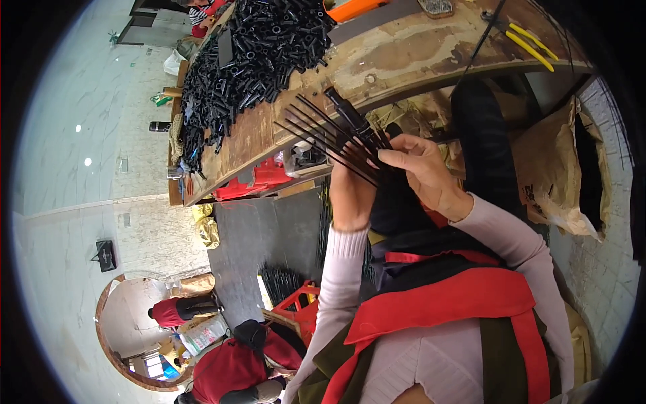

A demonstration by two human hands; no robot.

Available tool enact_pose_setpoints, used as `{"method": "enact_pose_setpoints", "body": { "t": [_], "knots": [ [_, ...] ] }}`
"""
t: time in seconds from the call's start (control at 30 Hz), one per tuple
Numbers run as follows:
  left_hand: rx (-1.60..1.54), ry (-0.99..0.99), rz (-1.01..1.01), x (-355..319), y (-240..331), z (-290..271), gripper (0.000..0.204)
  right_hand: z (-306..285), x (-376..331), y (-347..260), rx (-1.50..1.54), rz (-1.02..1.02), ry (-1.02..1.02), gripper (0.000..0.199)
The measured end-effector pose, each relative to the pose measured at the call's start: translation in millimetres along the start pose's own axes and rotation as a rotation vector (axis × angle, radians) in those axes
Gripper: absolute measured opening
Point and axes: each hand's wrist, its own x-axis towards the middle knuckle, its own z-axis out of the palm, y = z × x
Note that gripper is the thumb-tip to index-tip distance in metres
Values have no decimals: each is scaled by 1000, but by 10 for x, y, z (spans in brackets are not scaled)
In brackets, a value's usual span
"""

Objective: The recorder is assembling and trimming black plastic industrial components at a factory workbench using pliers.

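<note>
In front of my lap I hold a bundle of thin black rods [316,138] that fan out to the upper left, much like umbrella ribs. Among them a thicker black stepped tube [346,111] points up toward the workbench edge. My left hand [353,195] grips the bundle from below, its fingers mostly hidden behind the rods. From the other side my right hand [429,170] is closed on the base of the rods, thumb and fingers pressed together there.
A heap of small black tubular parts [262,54] covers the left of the worn wooden workbench [397,57]. Yellow-handled pliers [528,46] lie at its right end. A large brown paper sack [552,175] stands to my right. Two people in red [232,367] bend over at the lower left.
</note>
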Motion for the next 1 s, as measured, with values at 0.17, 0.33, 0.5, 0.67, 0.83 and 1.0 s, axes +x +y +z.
{"method": "enact_pose_setpoints", "body": {
  "t": [0.17, 0.33, 0.5, 0.67, 0.83, 1.0],
  "knots": [
    [720, 239, 249, -170, 227, 280, 24, 142, -93, 139, -53, -35, 28, 15],
    [605, 214, 246, -149, 272, 176, 23, 171, -52, 108, -101, -39, -32, 14],
    [622, 173, 241, -119, 220, 226, 23, 15, 53, 83, -52, -19, -66, 14],
    [623, 155, 248, -104, 226, 277, 25, -67, 140, 30, 10, 187, -75, 16],
    [822, 303, 250, -97, 225, 429, 18, 101, 41, 182, -98, -80, 7, 10],
    [635, 249, 230, -5, 235, 331, 20, 43, 15, 141, -9, -106, -76, 6]
  ]
}}
